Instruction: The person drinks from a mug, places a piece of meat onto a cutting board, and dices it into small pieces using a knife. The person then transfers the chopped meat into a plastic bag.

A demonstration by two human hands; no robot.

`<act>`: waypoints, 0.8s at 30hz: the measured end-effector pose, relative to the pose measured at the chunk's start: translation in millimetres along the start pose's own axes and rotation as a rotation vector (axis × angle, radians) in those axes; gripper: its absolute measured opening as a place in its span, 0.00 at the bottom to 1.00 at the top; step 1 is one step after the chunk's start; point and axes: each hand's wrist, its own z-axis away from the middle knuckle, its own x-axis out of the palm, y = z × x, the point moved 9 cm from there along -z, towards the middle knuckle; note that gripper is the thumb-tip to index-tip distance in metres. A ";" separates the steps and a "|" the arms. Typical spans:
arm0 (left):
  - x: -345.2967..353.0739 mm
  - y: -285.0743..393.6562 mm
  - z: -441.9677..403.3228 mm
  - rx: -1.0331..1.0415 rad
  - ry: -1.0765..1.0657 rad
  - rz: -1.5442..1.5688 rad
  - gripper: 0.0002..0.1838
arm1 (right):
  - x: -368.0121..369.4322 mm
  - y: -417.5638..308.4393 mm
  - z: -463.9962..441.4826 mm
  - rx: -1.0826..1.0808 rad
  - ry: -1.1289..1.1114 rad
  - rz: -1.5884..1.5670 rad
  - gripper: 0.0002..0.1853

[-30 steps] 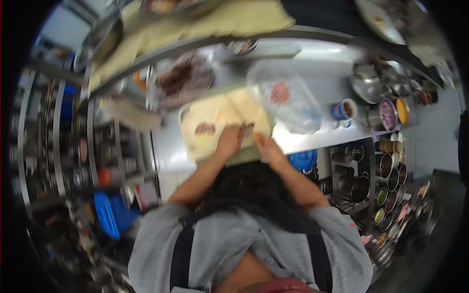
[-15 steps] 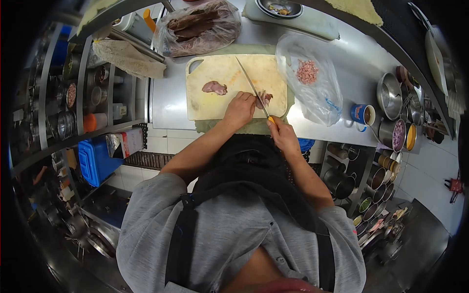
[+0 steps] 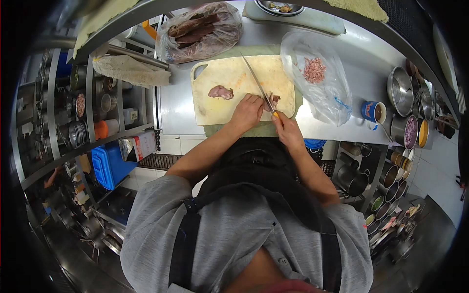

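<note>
Knife (image 3: 255, 78): slanting over the right half of the cutting board (image 3: 207, 111), its tip toward the far edge and its yellow handle near the person
Right hand (image 3: 288, 129): fingers clamped around the handle of the knife, just past the near edge of the cutting board
Left hand (image 3: 249, 111): fingers bent and close together, just left of the blade; whether they grip any meat, I cannot tell
Cut meat (image 3: 275, 101): by the blade, near the left fingertips, on the right part of the cutting board
Meat piece (image 3: 221, 92): lying flat on the left part of the cutting board, apart from both hands
Green cloth (image 3: 220, 130): under the cutting board, showing past its near and far edges
Clear bag (image 3: 328, 105): right of the cutting board on the table (image 3: 174, 115), with chopped pink meat (image 3: 314, 71) showing in it
Meat bag (image 3: 215, 41): far left, full of large dark pieces
Blue mug (image 3: 371, 112): right side of the table, near a metal bowl (image 3: 400, 91)
</note>
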 end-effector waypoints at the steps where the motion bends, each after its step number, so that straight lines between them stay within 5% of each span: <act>1: -0.7 -0.2 -0.2 0.003 0.005 0.005 0.07 | -3.7 -3.6 4.0 0.006 0.001 -0.003 0.18; 24: -2.1 -3.0 3.4 0.002 0.030 -0.012 0.04 | -3.5 -3.1 19.0 0.147 -0.113 -0.040 0.19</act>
